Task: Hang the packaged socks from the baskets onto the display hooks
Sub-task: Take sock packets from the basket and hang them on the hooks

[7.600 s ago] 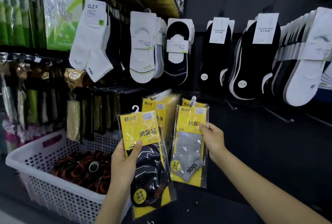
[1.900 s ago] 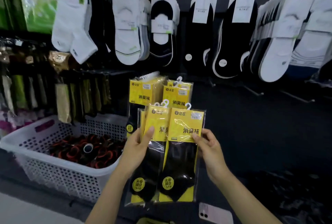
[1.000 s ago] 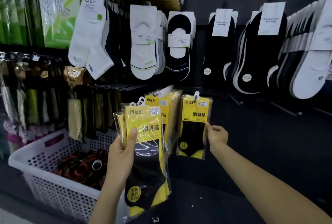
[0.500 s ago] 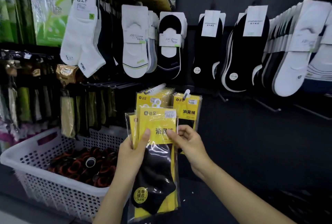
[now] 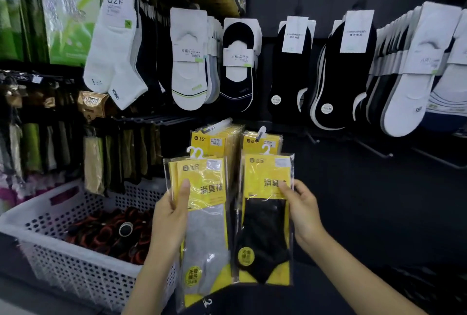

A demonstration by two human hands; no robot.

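The right hand [image 5: 302, 210] has just drawn a black-sock pack [image 5: 265, 234] off the left hand [image 5: 169, 216]'s grey-fronted stack [image 5: 207, 239], each hand's fingers clamped on its load right of the basket [image 5: 38, 212], ready for hooking

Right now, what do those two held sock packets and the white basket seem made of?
The grey-sock packet and black-sock packet: clear glossy plastic film, creased with glare streaks, over yellow inserts, probably printed card. The white basket: matte plastic, apparently rigid, moulded with rows of holes.
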